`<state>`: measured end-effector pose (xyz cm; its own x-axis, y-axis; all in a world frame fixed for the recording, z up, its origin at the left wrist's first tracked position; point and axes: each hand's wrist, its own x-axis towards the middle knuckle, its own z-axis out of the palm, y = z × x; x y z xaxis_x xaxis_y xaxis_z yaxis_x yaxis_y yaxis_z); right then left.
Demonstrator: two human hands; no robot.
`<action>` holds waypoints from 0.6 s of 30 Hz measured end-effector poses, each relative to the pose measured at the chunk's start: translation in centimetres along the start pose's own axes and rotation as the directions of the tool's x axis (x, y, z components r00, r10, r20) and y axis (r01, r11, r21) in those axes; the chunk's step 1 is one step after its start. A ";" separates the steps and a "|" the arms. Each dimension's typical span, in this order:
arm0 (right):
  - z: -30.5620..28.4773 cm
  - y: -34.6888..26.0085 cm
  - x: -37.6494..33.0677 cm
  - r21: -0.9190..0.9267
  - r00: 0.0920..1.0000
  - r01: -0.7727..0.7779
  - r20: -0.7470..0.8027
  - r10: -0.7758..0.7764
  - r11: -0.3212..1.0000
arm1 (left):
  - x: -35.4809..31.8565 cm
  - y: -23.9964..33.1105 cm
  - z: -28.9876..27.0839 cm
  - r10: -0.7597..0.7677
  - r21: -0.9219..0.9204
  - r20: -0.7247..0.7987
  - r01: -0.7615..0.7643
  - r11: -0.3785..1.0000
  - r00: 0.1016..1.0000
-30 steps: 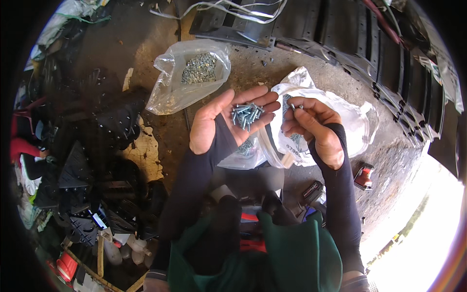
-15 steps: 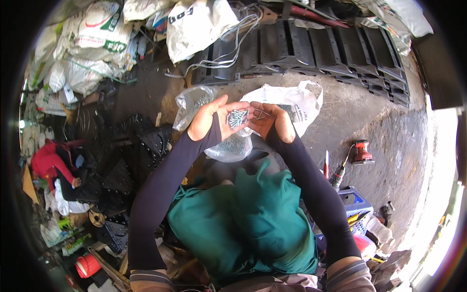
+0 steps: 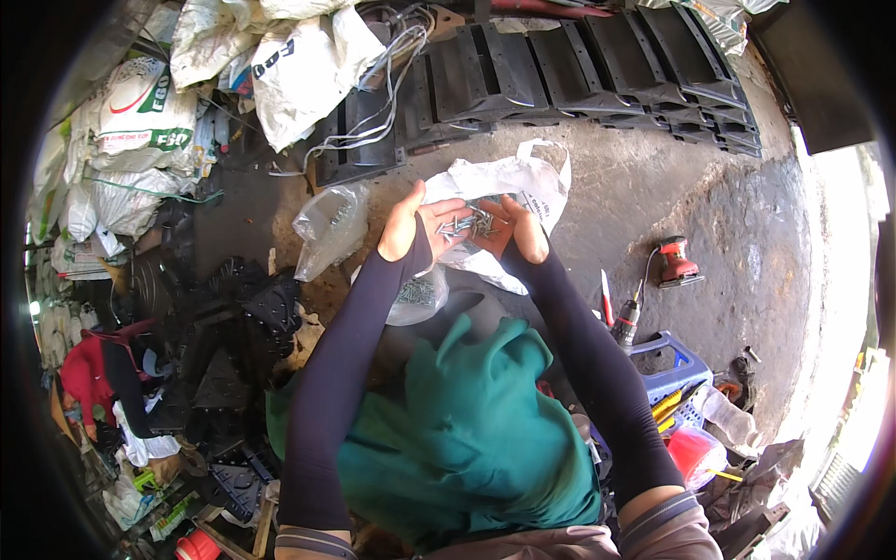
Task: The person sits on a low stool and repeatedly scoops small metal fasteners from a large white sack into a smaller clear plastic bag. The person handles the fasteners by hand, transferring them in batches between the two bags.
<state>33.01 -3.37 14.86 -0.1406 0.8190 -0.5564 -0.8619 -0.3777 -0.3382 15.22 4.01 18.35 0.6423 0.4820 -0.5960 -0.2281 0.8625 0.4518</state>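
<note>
My left hand [image 3: 409,231] and my right hand [image 3: 525,235] meet palm up, cupped with their fingers stretched toward each other. A loose heap of small silver screws [image 3: 482,224] lies across the fingers, more of it on the right hand and a few on the left fingertips. Just behind and below my hands is a white plastic bag [image 3: 544,175] with handles. To the left lies a clear plastic bag [image 3: 317,245], and a second clear bag of screws [image 3: 417,297] sits under my left wrist, partly hidden by the arm.
Black metal parts [image 3: 569,75] stand in rows at the back. On the right floor are a red sander [image 3: 676,261], a drill [image 3: 627,325], a red-handled knife [image 3: 607,297] and a blue basket [image 3: 689,359]. Another person in red [image 3: 89,373] is at far left among black parts.
The screws, earlier heaped in my left palm, now lie spread mostly on my right hand's fingers. The whole view has shifted, with the surroundings on the right sliding leftward.
</note>
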 end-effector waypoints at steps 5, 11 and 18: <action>-1.3 -0.9 1.6 -0.107 0.979 0.024 -0.198 -0.045 0.994 | 2.4 -0.8 -1.7 -0.036 0.004 -0.050 0.036 0.999 0.998; -2.0 -0.5 2.8 -0.326 0.972 0.100 -0.170 -0.162 0.940 | 3.6 -0.6 -1.8 -0.067 0.058 -0.208 0.081 0.995 0.976; 0.2 3.1 -2.4 -0.633 0.983 0.186 0.116 -0.145 0.752 | -4.0 4.1 -6.1 0.001 0.704 0.048 -0.035 0.709 0.999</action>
<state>30.55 -6.40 15.31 -0.0693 0.9097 -0.4095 -0.3660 -0.4050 -0.8379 7.21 6.60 18.54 0.6766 0.4748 -0.5628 0.3314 0.4861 0.8086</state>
